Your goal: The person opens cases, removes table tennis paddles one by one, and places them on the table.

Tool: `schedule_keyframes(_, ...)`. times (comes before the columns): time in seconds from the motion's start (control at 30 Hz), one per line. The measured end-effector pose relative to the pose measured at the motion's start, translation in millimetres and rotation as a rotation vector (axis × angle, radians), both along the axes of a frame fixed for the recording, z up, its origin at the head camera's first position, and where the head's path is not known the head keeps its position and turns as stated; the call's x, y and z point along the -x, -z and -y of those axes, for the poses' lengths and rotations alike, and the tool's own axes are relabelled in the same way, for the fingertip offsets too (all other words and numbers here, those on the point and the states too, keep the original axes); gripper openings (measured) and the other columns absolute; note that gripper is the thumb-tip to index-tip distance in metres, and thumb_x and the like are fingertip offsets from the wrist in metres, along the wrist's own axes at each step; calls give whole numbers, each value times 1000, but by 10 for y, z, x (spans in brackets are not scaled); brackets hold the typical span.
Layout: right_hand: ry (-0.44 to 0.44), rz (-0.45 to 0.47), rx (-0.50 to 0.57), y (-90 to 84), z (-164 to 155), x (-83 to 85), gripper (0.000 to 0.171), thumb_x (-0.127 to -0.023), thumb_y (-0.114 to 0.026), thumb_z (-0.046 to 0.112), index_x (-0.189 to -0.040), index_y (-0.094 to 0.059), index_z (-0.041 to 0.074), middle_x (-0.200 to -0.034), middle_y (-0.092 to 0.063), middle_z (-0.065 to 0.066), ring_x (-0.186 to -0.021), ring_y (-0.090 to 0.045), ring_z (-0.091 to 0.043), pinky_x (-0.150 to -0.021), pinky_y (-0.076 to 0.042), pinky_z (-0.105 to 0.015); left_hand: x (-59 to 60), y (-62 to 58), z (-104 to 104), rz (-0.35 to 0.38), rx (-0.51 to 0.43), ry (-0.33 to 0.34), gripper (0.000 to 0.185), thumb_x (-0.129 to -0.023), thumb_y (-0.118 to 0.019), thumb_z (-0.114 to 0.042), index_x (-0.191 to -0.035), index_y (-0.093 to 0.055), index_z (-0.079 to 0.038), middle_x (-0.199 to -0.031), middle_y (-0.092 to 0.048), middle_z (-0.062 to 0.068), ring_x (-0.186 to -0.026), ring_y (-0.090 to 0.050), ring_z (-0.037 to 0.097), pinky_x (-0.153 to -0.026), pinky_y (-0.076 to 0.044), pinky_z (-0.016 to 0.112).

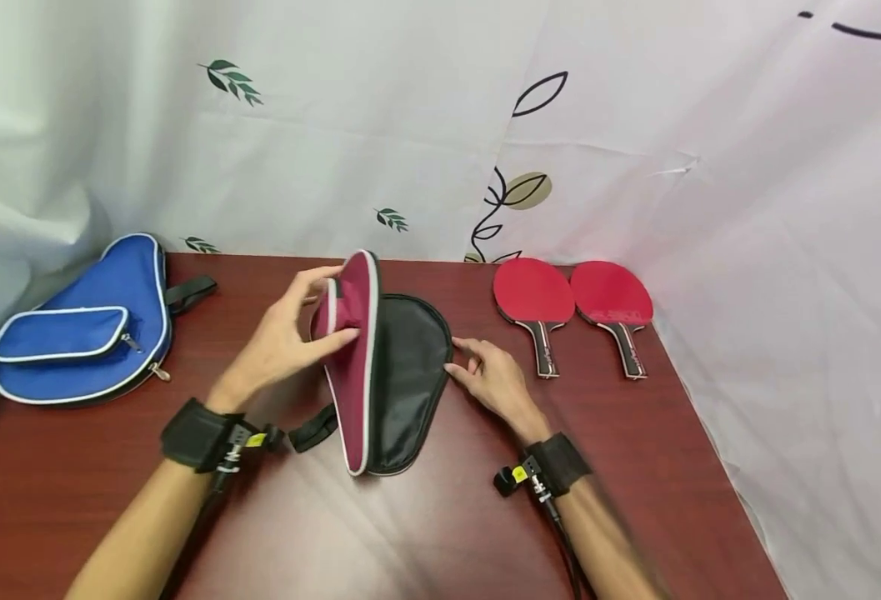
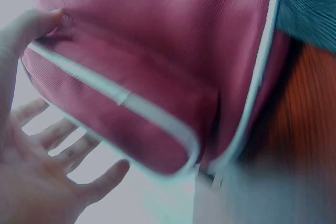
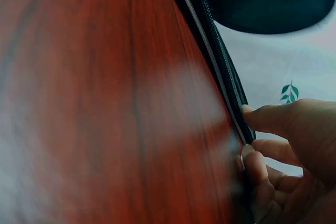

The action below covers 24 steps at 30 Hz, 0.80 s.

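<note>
A maroon table tennis paddle case with white piping lies opened on the table, its front cover lifted almost upright. Its black inner side faces up on the right. My left hand holds the raised cover at the small front pocket, thumb on the maroon face and the other fingers round the pocket's far side. My right hand pinches the right edge of the black half between thumb and fingers, at the zipper edge. A short black strap sticks out at the case's lower left.
Two red table tennis paddles lie side by side at the back right, handles toward me. A blue paddle case with a zipped pocket lies at the far left. A white patterned curtain hangs behind the brown table.
</note>
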State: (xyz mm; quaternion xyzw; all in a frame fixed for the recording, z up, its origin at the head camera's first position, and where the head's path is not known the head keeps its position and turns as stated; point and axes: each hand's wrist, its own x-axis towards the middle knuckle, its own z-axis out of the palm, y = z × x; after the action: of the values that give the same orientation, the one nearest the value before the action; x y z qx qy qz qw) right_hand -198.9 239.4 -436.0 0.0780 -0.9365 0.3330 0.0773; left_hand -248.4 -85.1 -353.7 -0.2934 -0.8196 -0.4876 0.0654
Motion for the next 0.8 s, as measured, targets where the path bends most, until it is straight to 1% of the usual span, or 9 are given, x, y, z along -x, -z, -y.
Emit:
schedule_keyframes(0.07, -18, -20, -38, -1, 14, -1, 44, -92, -77, 32, -133, -68, 18, -75, -54, 1, -61, -48, -10, -56, -39, -29, 66, 108, -182, -78, 50, -16, 77, -82, -86, -27, -148, -47, -21, -135, -57, 0, -122, -54, 17, -100, -46, 46)
schedule_keyframes(0.13, -35, -42, -58, 3, 25, 0, 45, -92, -77, 33, -134, -68, 19, -75, -54, 0, -61, -47, -10, -55, -39, -29, 153, 215, -336, -129, 140, -38, 76, -79, -87, -41, -145, -51, -23, -135, -58, -3, -119, -55, 16, -95, -47, 44)
schedule_keyframes(0.23, -53, -54, -74, 1, 40, 5, 47, -91, -77, 32, -135, -67, 19, -76, -55, -1, -62, -47, -9, -55, -39, -29, 235, 289, -555, -191, 297, -50, 78, -76, -84, -55, -140, -56, -20, -131, -61, 0, -115, -56, 20, -91, -47, 47)
schedule_keyframes(0.37, -76, -29, -90, 0, 53, 8, 48, -91, -77, 30, -136, -66, 18, -78, -53, 0, -64, -48, -9, -57, -40, -29, 314, 385, -722, -243, 458, -32, 78, -74, -83, -60, -135, -60, -18, -125, -64, 7, -113, -60, 27, -90, -48, 52)
schedule_keyframes(0.5, -107, 10, -81, -18, 51, 12, 50, -91, -76, 25, -139, -64, 16, -81, -53, -1, -65, -49, -10, -58, -41, -28, 354, 434, -785, -270, 557, -13, 78, -71, -85, -59, -131, -61, -15, -121, -64, 11, -115, -60, 32, -86, -50, 55)
schedule_keyframes(0.57, -109, 23, -85, -30, 38, 10, 51, -91, -76, 23, -140, -63, 17, -82, -53, -1, -65, -49, -10, -58, -41, -28, 357, 432, -809, -256, 591, 10, 80, -72, -85, -58, -134, -59, -14, -121, -63, 13, -116, -58, 34, -86, -49, 56)
schedule_keyframes(0.67, -108, 27, -94, -44, 11, 2, 52, -90, -76, 19, -140, -63, 16, -82, -53, 0, -64, -50, -9, -58, -42, -27, 331, 417, -849, -228, 632, 46, 85, -76, -83, -56, -145, -52, -15, -129, -59, 15, -121, -53, 37, -94, -44, 61)
schedule_keyframes(0.73, -107, 28, -96, -48, -3, -6, 53, -89, -76, 18, -140, -63, 16, -82, -52, 0, -64, -51, -8, -58, -43, -27, 255, 392, -861, -247, 669, 43, 89, -78, -82, -56, -151, -47, -17, -137, -55, 17, -127, -49, 39, -102, -37, 67)
schedule_keyframes(0.8, -113, 27, -90, -49, -14, -12, 53, -89, -75, 16, -140, -63, 16, -82, -53, 0, -64, -52, -7, -58, -43, -27, 101, 340, -867, -292, 707, 7, 88, -81, -79, -57, -152, -45, -18, -144, -50, 19, -132, -46, 41, -106, -31, 70)
